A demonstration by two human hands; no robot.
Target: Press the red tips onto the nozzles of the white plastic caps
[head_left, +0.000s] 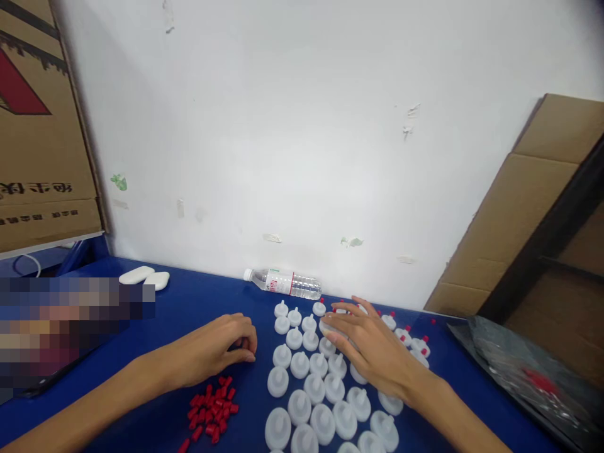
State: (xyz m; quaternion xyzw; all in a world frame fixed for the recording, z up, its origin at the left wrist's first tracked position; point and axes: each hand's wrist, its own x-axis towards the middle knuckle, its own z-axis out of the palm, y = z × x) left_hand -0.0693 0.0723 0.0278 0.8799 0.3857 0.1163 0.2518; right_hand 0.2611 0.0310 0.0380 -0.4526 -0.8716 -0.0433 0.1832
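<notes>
My left hand (224, 346) hovers over the blue table, left of the white pieces, its fingers curled towards the thumb. Whatever it may hold is hidden. Just below it lies a loose pile of small red caps (214, 409). My right hand (363, 336) reaches over the back of a group of white plastic pieces (318, 388), fingers stretched and apart. These pieces have round, wide bases and narrow upright spouts. Several at the back right carry red caps (425, 340) on their spouts. Others are partly covered by my right hand.
A clear water bottle (283, 282) lies along the white wall. White rounded objects (156, 280) rest at the back left, near a blurred-out flat item (61, 333). A cardboard box (42, 138) stands left; cardboard (509, 207) and a plastic bag (528, 371) are at right.
</notes>
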